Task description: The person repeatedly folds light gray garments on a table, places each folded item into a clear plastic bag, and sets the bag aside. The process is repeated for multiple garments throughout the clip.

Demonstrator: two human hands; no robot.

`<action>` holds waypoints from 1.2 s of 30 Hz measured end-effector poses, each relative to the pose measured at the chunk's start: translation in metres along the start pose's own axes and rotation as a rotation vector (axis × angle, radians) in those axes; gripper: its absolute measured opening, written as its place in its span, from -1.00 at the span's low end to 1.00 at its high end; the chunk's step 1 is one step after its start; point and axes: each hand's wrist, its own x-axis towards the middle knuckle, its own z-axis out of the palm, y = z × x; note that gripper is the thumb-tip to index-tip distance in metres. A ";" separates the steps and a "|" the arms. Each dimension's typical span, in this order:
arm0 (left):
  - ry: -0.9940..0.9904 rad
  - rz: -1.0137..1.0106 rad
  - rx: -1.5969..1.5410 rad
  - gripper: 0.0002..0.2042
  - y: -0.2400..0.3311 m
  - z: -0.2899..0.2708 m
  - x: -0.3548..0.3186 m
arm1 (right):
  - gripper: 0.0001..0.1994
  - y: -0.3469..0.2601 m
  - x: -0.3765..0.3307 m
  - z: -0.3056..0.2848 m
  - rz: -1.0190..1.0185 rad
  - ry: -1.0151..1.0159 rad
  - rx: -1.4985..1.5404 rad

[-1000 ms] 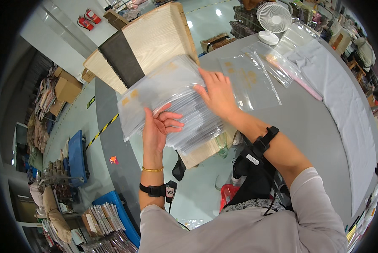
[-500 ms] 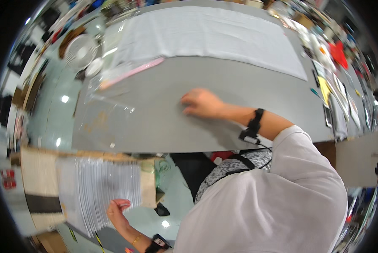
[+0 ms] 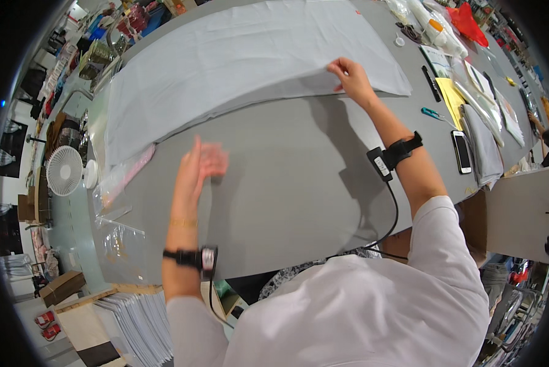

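Observation:
A large pale grey-white cloth (image 3: pixel 244 58) lies spread over the far part of the grey table (image 3: pixel 274 183). My right hand (image 3: pixel 353 79) pinches its near edge, and that edge is lifted a little, with a darker layer showing below. My left hand (image 3: pixel 204 162) is held over the bare tabletop, near the cloth's front edge but apart from it. Motion blurs its fingers, though the thumb stands away from them and nothing shows in the hand. Both forearms wear black straps with small devices.
Clear plastic bags (image 3: pixel 120 241) and a pink strip (image 3: pixel 137 168) lie at the table's left. On the right are a phone (image 3: pixel 461 151), teal snips (image 3: pixel 433 114), a black pen (image 3: pixel 430 84) and yellow paper (image 3: pixel 451 101). A stack of bagged flat white items (image 3: pixel 134 324) stands lower left, with a white fan (image 3: pixel 64 170) beyond.
My left hand has come up from the bagged stack to above the table. My right hand has moved forward and right and taken the cloth's near edge. The view has shifted.

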 end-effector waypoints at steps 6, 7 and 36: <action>0.385 0.004 -0.629 -0.52 0.030 0.004 0.166 | -0.84 -0.012 0.018 -0.035 -0.703 0.049 -0.312; 0.311 0.068 -0.668 -0.56 0.037 -0.007 0.173 | -0.86 -0.002 0.019 -0.047 -0.638 0.069 -0.562; 0.918 0.537 -0.240 -0.66 -0.039 -0.283 -0.002 | -0.85 0.135 -0.347 -0.284 -0.187 0.341 -0.435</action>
